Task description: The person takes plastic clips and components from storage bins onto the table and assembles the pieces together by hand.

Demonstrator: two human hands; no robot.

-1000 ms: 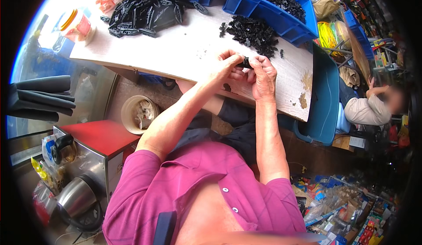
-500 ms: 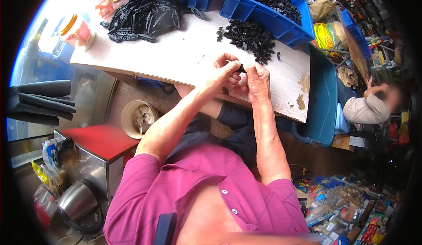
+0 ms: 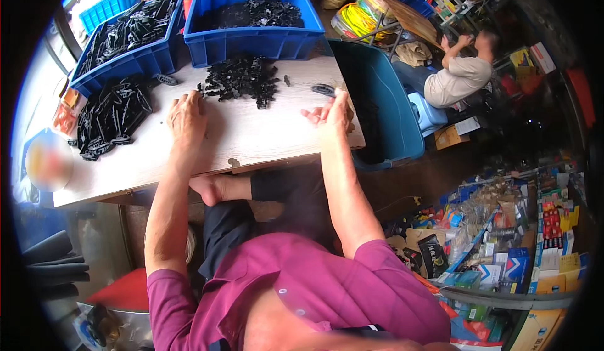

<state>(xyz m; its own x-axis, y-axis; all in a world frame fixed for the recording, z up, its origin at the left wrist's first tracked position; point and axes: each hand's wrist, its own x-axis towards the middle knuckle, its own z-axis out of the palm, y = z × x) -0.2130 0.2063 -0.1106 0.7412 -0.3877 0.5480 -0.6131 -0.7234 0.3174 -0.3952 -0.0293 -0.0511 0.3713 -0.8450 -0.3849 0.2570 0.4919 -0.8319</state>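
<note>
My right hand (image 3: 333,113), over the right end of the pale table (image 3: 264,134), has an oval black plastic piece (image 3: 323,90) at its thumb and forefinger, while its other fingers are loosely bent. My left hand (image 3: 187,118) is low over the table, fingers curled down at the left edge of a pile of small black plastic parts (image 3: 242,79). Whatever its fingertips close on is mostly hidden. Farther left lies a heap of long black plastic pieces (image 3: 113,115), with one loose oval piece (image 3: 165,79) beside it.
Two blue crates (image 3: 258,44) (image 3: 129,61) of black parts line the table's back. A teal bin (image 3: 402,127) stands off its right end. Beyond sits another person (image 3: 456,77). A blurred jar (image 3: 49,161) is at the left; packaged goods (image 3: 491,237) crowd the lower right.
My hands, together around a small black piece before, are now apart. The left has gone to the small-parts pile, the right to the table's right end. The view has shifted rightward.
</note>
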